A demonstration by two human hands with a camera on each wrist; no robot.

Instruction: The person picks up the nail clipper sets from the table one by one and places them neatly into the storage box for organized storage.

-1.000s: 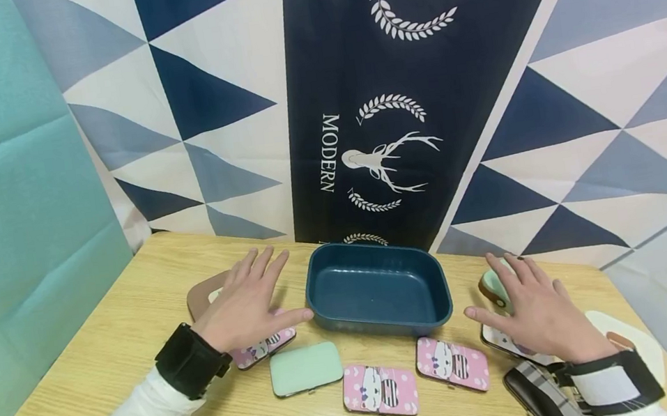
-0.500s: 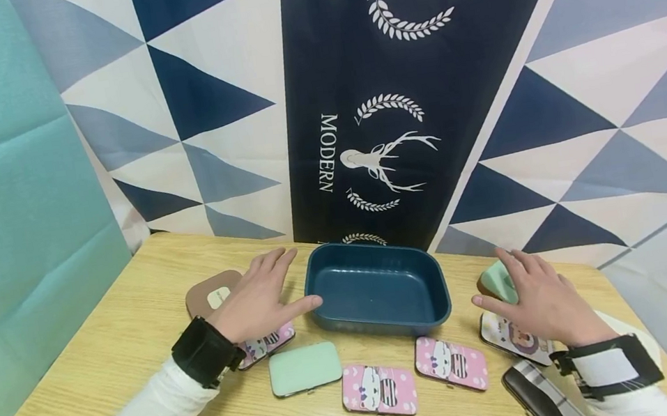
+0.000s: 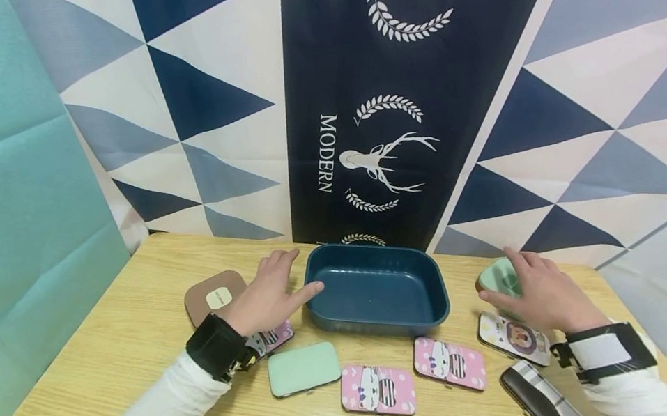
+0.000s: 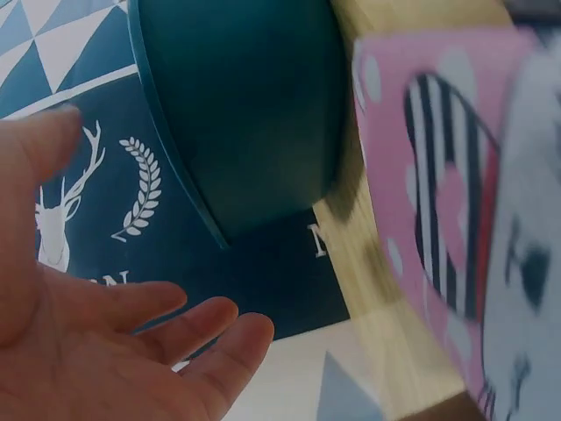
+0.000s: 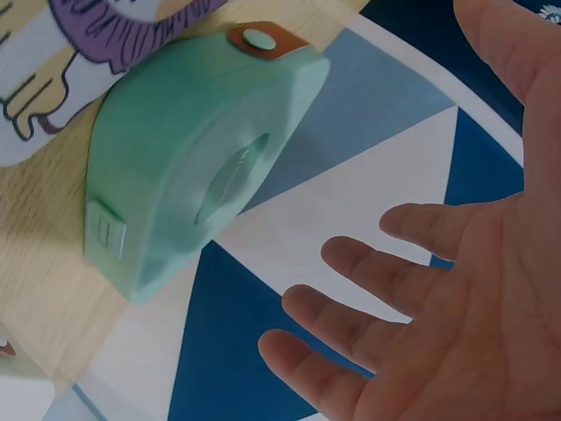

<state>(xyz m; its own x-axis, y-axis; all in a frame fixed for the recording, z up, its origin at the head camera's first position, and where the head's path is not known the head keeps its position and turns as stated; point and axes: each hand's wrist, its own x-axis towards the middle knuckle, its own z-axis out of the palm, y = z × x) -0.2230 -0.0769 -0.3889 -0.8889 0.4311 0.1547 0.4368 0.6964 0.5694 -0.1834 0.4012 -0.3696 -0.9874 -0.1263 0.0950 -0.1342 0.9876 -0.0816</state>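
Left hand point(image 3: 266, 303): fingers spread and holding nothing, poised beside the near-left corner of the dark-blue tub point(image 3: 377, 300); from here I can't tell whether the thumb brushes the rim.
Right hand point(image 3: 548, 298): grasping nothing, its fingers loosely extended beside and above the mint-green case with a brown snap tab point(image 5: 188, 167), with a gap between them in the right wrist view.
Mint-green case: on the wooden table point(image 3: 106, 357), right of the tub, just beyond the lion-print case point(image 3: 518, 340). It looks light, stiff and smooth, so a little slippery; I'd pinch it across its two broad sides, clear of the tab.
Pink cat-print case point(image 3: 277, 335): partly under the left wrist, near the brown rounded case point(image 3: 203, 299). Looks thin and hard-shelled; the long edges seem the safest hold.
Tub: likely light, rigid plastic, best taken by its rim.
Nearer edge: a flat mint case point(image 3: 304, 370), two more pink cases point(image 3: 378, 390) and a black case with a plaid panel point(image 3: 542, 398).
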